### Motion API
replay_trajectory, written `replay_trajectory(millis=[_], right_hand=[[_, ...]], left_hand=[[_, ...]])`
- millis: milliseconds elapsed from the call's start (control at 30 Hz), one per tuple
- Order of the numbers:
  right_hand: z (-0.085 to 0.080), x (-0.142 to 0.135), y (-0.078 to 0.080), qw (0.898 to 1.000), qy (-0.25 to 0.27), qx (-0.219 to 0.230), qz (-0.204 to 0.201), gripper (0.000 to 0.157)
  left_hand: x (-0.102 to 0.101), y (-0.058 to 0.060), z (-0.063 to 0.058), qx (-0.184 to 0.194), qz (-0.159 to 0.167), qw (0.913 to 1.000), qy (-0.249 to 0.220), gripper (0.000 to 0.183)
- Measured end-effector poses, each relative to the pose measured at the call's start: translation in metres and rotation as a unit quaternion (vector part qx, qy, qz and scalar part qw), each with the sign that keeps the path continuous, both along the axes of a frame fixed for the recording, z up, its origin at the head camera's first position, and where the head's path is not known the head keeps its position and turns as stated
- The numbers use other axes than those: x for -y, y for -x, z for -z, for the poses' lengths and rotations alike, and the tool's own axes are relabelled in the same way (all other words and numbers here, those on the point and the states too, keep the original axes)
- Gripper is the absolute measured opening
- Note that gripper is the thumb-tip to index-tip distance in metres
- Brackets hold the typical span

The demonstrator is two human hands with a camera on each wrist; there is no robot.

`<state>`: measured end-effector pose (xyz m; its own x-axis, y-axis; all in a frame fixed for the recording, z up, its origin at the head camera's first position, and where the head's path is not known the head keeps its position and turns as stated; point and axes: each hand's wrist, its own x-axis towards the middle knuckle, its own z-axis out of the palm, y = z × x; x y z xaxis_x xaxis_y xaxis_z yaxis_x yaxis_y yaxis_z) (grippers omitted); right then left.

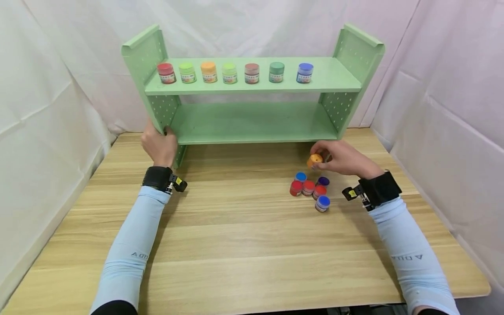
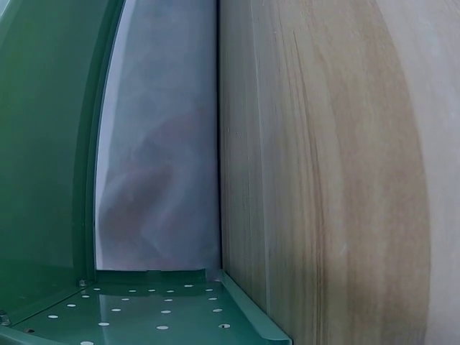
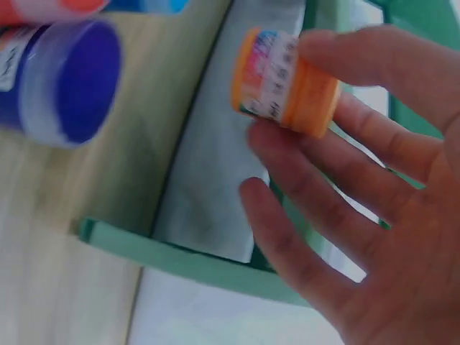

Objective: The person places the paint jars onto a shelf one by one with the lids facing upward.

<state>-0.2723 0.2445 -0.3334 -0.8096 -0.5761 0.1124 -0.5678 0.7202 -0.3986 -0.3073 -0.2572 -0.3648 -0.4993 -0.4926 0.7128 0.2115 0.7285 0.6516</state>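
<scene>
My left hand [image 1: 159,143] grips the lower left side panel of a pale green two-tier shelf [image 1: 252,120]; its fingers are partly hidden behind the panel. The left wrist view shows the shelf's perforated side panel [image 2: 136,316] but not the hand. My right hand [image 1: 341,158] pinches a small orange paint jar [image 3: 284,83] between thumb and fingers, just in front of the shelf's lower right corner. Close below it on the table stand several more jars: three with red lids [image 1: 309,187], a light blue one [image 1: 301,176], a dark purple one [image 1: 323,181] and a blue one [image 1: 323,203].
Along the shelf's upper tier stands a row of several jars, from a red one [image 1: 166,73] at the left to a blue one [image 1: 305,73] at the right. The wooden table [image 1: 236,245] has white cloth [image 1: 453,100] hanging behind and beside it.
</scene>
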Motion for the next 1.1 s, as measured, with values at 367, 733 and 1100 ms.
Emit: replay_trajectory(millis=[367,733,1100], right_hand=[[-0.02,-0.005,-0.008,0.985,0.082,-0.151,0.006,0.033],[-0.038,-0.004,0.003,0.983,0.06,-0.17,0.03,0.032],[-0.071,0.018,0.02,0.987,-0.066,-0.135,0.061,0.022]], left_hand=[[-0.001,0.0,0.005,0.0,-0.003,1.0,-0.003,0.042],[0.0,0.003,0.0,0.001,0.0,1.0,-0.01,0.044],[-0.001,0.003,0.001,0.003,-0.002,0.9999,-0.012,0.044]])
